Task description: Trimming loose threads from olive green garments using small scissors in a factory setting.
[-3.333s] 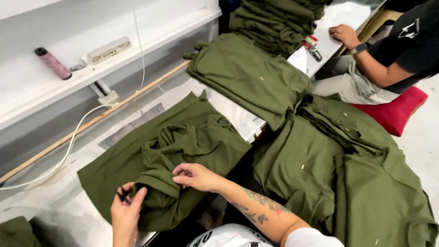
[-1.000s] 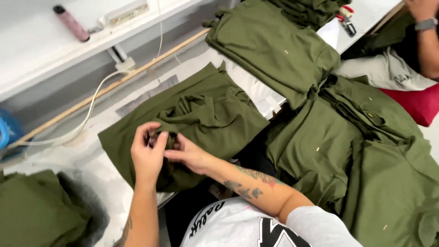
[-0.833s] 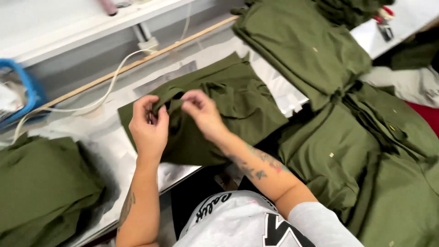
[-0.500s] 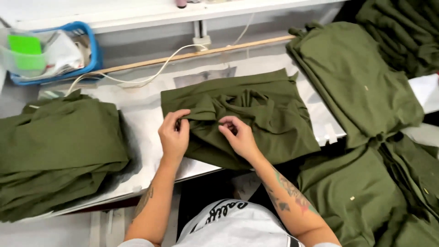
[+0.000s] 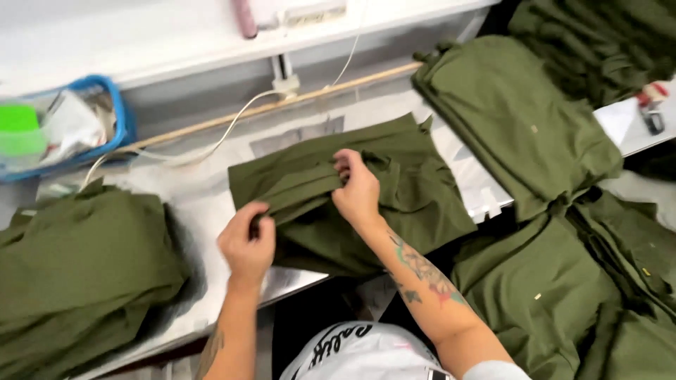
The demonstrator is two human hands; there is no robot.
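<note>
Pinching one olive garment [image 5: 394, 190]: left hand [image 5: 246, 243] and right hand [image 5: 358, 193], between two stacks.

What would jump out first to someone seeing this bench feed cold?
Olive-green cloth everywhere: one garment lies mid-table, with the left hand pinching its near-left edge and the right hand gripping a fold at its middle. A folded stack sits at the left, and more green pieces spread out at the right. The blue basket at the far left stands out in colour.
</note>
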